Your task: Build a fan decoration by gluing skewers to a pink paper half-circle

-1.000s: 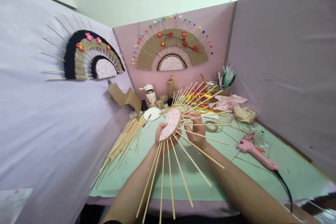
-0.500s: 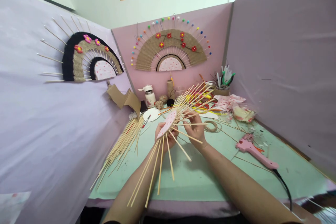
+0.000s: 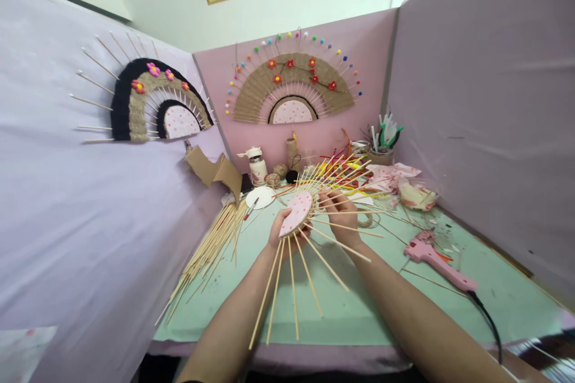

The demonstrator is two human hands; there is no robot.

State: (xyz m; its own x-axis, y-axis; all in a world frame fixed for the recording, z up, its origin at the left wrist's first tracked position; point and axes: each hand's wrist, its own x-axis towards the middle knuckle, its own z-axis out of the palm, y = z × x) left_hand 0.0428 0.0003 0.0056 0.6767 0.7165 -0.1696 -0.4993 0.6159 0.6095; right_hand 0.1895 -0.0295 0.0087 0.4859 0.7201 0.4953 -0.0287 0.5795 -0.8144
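A pink dotted half-round piece (image 3: 297,213) with many thin wooden sticks (image 3: 309,283) fanning out from its curved edge is held above the table. My left hand (image 3: 282,228) grips the piece at its straight side, thumb on the dotted face and fingers behind it. On the right, my right hand (image 3: 340,213) is among the sticks near the curved edge, its thumb and fingertips drawn together. What those fingertips pinch is too small to tell. Some twine trails below the sticks.
Loose sticks (image 3: 211,251) lie at the left of the green table (image 3: 359,317). A pink glue gun (image 3: 438,260) rests at the right. Behind are a white bottle (image 3: 257,167), twine balls (image 3: 273,179), colourful stems, a holder (image 3: 381,156) with pliers, and bent cardboard (image 3: 215,170).
The fan-shaped piece has turned, its dotted face now more toward the camera, and its lower sticks have swung to the right. My right hand has shifted slightly right and its fingers have come together.
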